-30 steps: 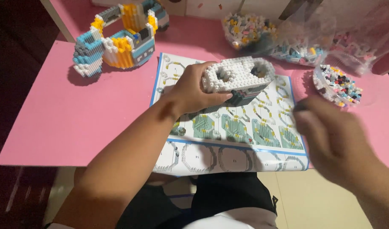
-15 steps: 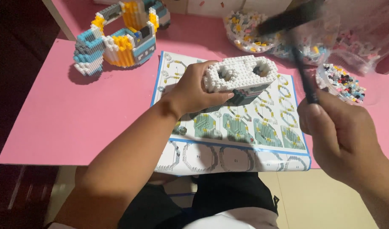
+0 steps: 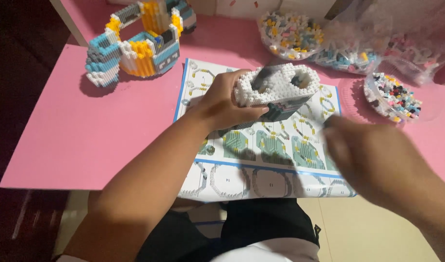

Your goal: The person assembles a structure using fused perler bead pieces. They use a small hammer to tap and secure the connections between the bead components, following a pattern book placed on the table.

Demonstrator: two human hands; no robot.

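My left hand [image 3: 222, 104] grips a white small-brick model [image 3: 280, 87] with two round openings on top and a darker lower part, holding it above the printed instruction sheet [image 3: 261, 145]. My right hand [image 3: 377, 160] is blurred with motion, low and to the right of the model, over the sheet's right edge. A dark blur sits by its fingertips, and I cannot tell whether the hand holds anything. A grey smear crosses the model's left opening.
A blue, white and yellow brick build [image 3: 135, 43] stands at the back left of the pink table [image 3: 87, 136]. At the back right are a bowl of mixed small bricks [image 3: 290, 34], clear bags of bricks [image 3: 377, 43] and a clear dish of small pieces [image 3: 394, 94].
My right hand, which held a long dark tool raised toward the back half a second ago, has swung down and left toward the sheet. The left hand and model stay put.
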